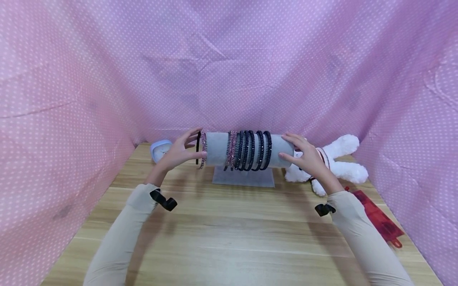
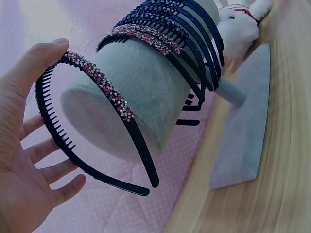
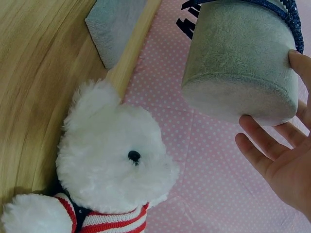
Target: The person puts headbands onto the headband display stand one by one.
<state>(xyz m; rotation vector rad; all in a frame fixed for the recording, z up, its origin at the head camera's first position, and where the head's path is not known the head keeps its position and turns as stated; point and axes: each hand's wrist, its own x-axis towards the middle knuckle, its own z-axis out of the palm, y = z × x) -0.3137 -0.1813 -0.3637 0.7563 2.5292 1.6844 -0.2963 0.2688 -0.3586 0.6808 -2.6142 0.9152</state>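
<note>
A grey velvety cylinder on a stand (image 1: 217, 147) carries several dark, glossy headbands (image 1: 252, 151) and a pink glittery one (image 1: 233, 150) around its middle. At the cylinder's left end, my left hand (image 1: 176, 154) pinches another toothed headband (image 2: 101, 81) with pink glitter, thumb on its top and fingers along its far side. That headband loops past the end face, its black tips pointing down. Over at the right end, my right hand (image 1: 310, 159) touches the cylinder with extended, spread fingers (image 3: 265, 138); its thumb lies along the front side.
A white plush toy (image 1: 345, 165) in a red-striped top lies right of the stand, beside my right wrist. Closer in lies a red translucent packet (image 1: 379, 216). A pale blue clock (image 1: 160, 150) stands behind my left hand. Pink dotted cloth (image 1: 229, 71) surrounds the wooden table (image 1: 229, 238).
</note>
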